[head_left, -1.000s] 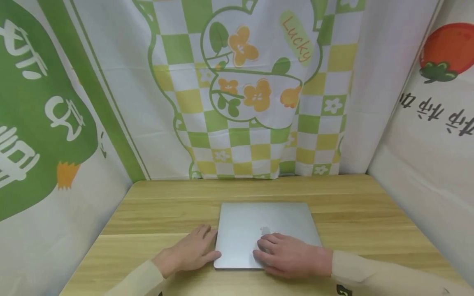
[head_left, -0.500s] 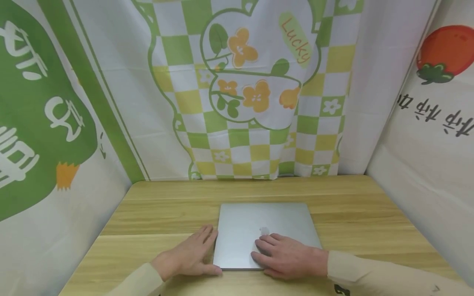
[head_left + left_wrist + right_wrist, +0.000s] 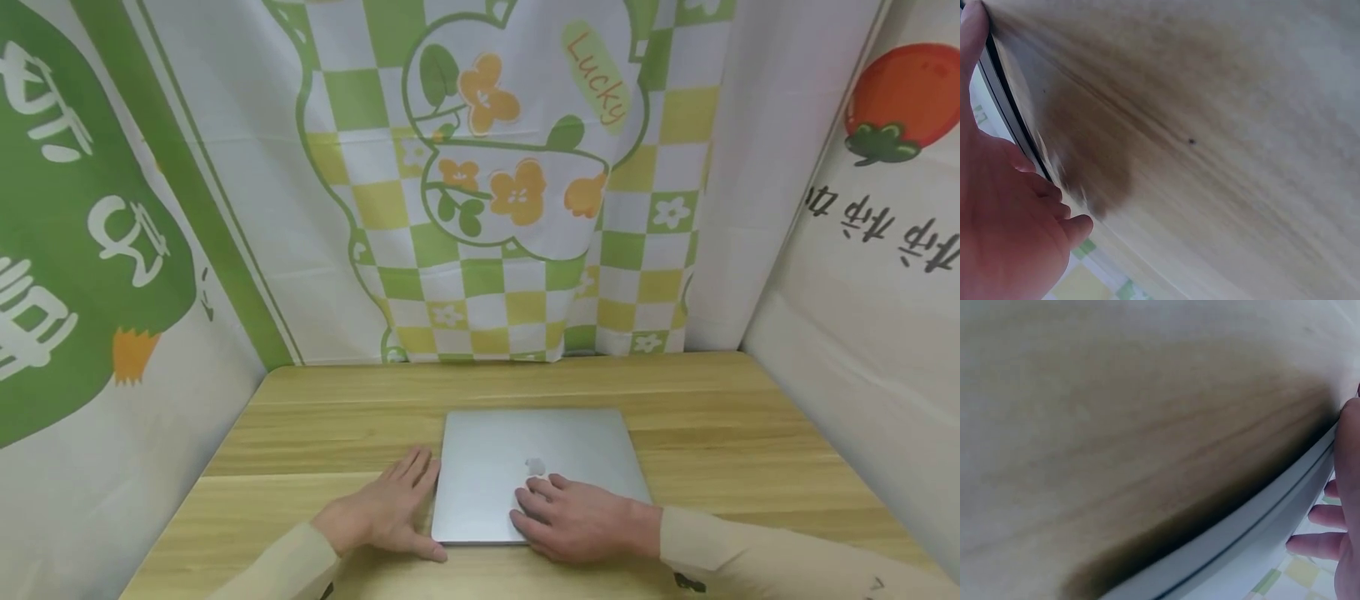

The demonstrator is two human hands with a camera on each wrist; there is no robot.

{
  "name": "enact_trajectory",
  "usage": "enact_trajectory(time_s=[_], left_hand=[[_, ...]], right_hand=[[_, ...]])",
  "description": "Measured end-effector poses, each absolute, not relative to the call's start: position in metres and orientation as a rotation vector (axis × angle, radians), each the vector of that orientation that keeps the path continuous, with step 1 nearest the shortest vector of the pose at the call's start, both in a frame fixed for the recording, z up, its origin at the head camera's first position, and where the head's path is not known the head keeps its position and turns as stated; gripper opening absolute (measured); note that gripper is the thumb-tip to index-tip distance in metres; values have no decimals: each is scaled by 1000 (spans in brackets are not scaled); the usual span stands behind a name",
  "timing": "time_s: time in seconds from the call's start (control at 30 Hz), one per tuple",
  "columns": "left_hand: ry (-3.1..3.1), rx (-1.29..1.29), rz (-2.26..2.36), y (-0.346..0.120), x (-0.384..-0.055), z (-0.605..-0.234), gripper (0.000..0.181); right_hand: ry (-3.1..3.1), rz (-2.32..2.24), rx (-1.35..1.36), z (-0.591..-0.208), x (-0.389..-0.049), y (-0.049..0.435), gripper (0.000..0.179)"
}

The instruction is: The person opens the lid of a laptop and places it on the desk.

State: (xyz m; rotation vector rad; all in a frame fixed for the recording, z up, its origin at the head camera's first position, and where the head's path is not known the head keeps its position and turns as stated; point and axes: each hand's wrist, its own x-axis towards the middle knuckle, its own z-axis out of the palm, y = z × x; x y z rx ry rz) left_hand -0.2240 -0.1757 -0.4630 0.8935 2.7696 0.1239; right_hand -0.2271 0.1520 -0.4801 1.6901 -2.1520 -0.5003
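Observation:
A closed silver laptop [image 3: 480,467] with an apple logo on its lid lies flat on the wooden table. My left hand [image 3: 382,512] is at its left side, fingers extended along the edge and thumb by the front left corner. In the left wrist view, the left hand's thumb [image 3: 974,37] meets the laptop's dark edge [image 3: 1013,112]. My right hand [image 3: 573,517] rests across the front part of the lid, fingers spread and slightly bent just below the logo. The right wrist view shows the laptop's front edge [image 3: 1210,550] beside the right hand's fingers [image 3: 1322,544].
The wooden table [image 3: 330,425] extends around the laptop on all sides. Behind it hangs a green and yellow checked curtain [image 3: 487,283]. Printed white cloth walls stand at the left [image 3: 225,350] and right [image 3: 840,308].
My left thumb has moved from the laptop's left edge down to its front corner, and the left fingers have spread. My right hand has shifted slightly left on the lid. The laptop stays closed.

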Motion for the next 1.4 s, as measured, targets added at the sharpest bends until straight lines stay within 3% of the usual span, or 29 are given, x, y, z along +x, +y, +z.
enact_trajectory(time_s=[0.43,1.4], left_hand=[[2735,874,115,-172,-228,-462,129],[2777,894,26,-170,-237,-464,127]], right_hand=[[-1869,-613,1792,-471,-230,153,36],[-1662,-491,1786,-453,-235,154,38]])
